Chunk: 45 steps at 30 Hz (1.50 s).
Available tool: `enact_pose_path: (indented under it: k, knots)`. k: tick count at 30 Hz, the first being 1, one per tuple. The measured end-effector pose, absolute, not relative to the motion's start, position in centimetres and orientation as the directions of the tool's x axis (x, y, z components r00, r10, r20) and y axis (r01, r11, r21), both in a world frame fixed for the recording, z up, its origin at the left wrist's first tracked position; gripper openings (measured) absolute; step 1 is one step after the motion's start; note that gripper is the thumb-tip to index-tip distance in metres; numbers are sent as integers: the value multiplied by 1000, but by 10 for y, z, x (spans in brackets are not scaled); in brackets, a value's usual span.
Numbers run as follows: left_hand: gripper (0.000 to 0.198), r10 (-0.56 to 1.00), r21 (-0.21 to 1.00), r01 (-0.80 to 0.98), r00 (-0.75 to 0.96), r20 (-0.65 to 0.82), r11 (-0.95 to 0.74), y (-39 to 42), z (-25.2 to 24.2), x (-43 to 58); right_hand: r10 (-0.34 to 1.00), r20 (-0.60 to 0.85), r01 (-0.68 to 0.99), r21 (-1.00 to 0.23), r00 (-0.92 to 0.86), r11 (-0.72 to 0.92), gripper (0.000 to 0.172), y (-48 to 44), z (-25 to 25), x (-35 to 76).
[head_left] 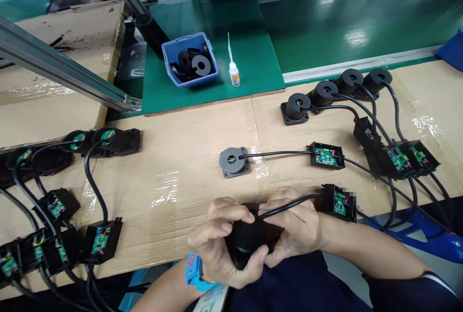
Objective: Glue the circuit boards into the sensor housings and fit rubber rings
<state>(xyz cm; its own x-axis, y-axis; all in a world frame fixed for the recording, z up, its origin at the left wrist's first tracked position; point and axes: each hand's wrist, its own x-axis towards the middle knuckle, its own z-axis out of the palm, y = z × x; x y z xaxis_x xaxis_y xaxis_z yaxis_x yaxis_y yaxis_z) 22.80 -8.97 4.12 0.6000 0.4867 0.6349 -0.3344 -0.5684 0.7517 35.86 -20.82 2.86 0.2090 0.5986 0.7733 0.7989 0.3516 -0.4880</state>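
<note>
At the table's near edge, my left hand (222, 242) is wrapped round a black round housing with a square flange (248, 237). On the other side of that housing, my right hand (294, 225) grips it too, with fingers by the cable entry. A black cable (289, 205) runs from its top over my right hand to an open black box with a green circuit board (340, 203) near my right forearm. The housing's far face is hidden by my fingers. Beyond my hands lies a grey flanged housing (233, 161), cabled to another open circuit box (327, 156).
Several black housings (296, 107) with cabled circuit boxes (400, 160) stand at the right. More housings (115, 141) and boxes (100, 242) are at the left. On a green board (249, 27) sit a blue bin of black discs (190, 82) and a white dropper bottle (234, 74).
</note>
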Motion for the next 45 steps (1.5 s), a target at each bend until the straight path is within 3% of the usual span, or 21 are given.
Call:
enact_pose_path:
  k: [4, 14, 20, 35, 45]
  knots:
    - [52, 460, 731, -327, 607, 648, -599, -88, 45, 226, 599, 778, 806, -470, 186, 359, 49, -210, 27, 360]
    - [49, 431, 703, -287, 622, 654, -651, -79, 46, 223, 633, 756, 809, -473, 168, 350, 47, -207, 25, 357]
    - [50, 454, 698, -334, 570, 685, -633, -80, 42, 220, 740, 662, 857, -445, 117, 262, 78, -207, 23, 360]
    - [47, 416, 734, -369, 641, 645, -570, -83, 40, 219, 704, 710, 905, -285, -22, 316, 69, -212, 26, 362]
    - [46, 396, 730, -384, 651, 648, -565, -81, 42, 220, 693, 721, 914, -262, -27, 309, 58, -212, 24, 361]
